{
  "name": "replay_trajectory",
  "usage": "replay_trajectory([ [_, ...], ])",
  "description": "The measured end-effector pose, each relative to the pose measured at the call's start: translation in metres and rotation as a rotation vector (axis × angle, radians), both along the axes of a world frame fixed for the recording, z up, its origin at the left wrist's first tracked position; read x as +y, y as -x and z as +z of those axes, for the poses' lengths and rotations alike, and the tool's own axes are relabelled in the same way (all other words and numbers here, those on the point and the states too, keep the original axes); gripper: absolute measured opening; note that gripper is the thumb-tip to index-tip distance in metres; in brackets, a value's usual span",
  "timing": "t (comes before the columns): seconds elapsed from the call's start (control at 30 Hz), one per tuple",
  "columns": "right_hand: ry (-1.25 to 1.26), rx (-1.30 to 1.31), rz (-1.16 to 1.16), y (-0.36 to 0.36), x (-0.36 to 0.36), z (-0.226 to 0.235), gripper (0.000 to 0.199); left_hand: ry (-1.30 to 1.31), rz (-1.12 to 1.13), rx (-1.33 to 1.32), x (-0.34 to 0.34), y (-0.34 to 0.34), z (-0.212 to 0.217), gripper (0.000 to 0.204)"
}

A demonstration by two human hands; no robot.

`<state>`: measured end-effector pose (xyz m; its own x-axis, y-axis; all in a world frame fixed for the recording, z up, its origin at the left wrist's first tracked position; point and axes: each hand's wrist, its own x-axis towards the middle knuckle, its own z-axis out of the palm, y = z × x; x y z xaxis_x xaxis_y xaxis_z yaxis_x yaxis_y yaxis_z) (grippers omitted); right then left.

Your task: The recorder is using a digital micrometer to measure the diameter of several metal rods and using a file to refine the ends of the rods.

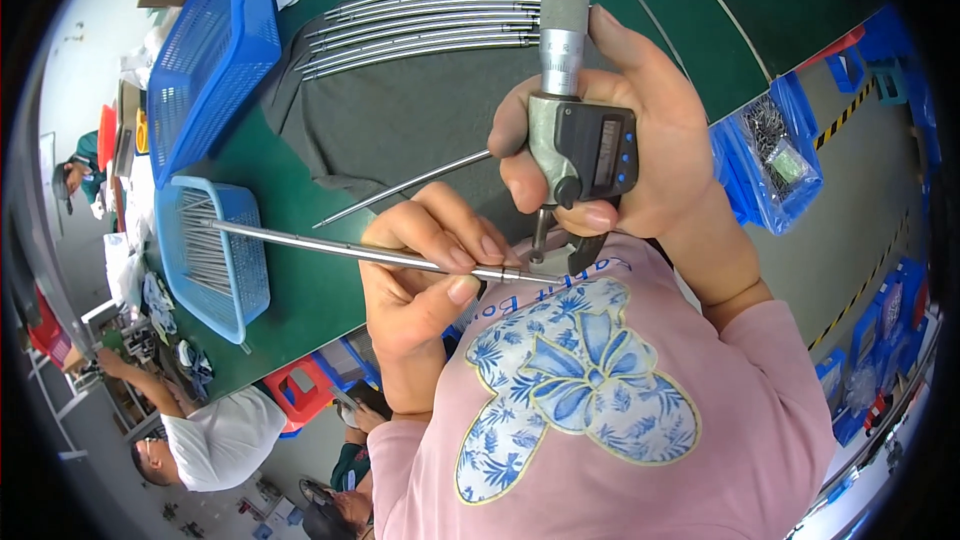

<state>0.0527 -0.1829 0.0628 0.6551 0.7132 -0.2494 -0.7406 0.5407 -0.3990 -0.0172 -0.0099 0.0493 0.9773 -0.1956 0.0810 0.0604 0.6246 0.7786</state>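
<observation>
My left hand [425, 280] pinches a thin shiny metal rod [330, 246] between thumb and fingers. Its far end reaches left over a light blue basket, and its near end lies just below the micrometer's jaws. In my right hand [650, 130] is a digital micrometer [560, 130], held upright with its display and blue buttons facing me. The rod's tip appears apart from the measuring faces, though I cannot tell exactly. Another metal rod [400, 188] lies slanted on the table behind my left hand.
Several metal rods [430, 25] lie in rows on a dark grey cloth [370, 120] over the green table [290, 290]. At left stand a blue basket [215, 60] and a light blue basket [255, 280] with rods. A lined blue bin [800, 190] is at right. Other people [225, 440] work at lower left.
</observation>
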Motion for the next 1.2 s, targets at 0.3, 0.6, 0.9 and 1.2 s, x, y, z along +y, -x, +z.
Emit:
replay_trajectory([
  [0.3,-0.045,0.028,0.045,0.0018,0.0029,-0.0002,0.075,-0.045,-0.047,-0.194,0.0012,-0.0046,-0.0051,0.006],
  [0.6,-0.004,-0.085,0.032,0.0009,0.0010,0.0042,0.073,-0.123,-0.082,-0.118,0.0022,-0.0036,-0.0021,0.006],
  [0.9,0.083,-0.183,0.031,0.0019,0.0009,0.0087,0.074,-0.195,-0.074,-0.159,-0.0013,-0.0059,-0.0047,0.006],
  [1.2,-0.005,-0.214,0.055,0.0009,-0.0007,0.0018,0.076,-0.141,-0.092,-0.113,-0.0008,-0.0042,-0.0067,0.007],
])
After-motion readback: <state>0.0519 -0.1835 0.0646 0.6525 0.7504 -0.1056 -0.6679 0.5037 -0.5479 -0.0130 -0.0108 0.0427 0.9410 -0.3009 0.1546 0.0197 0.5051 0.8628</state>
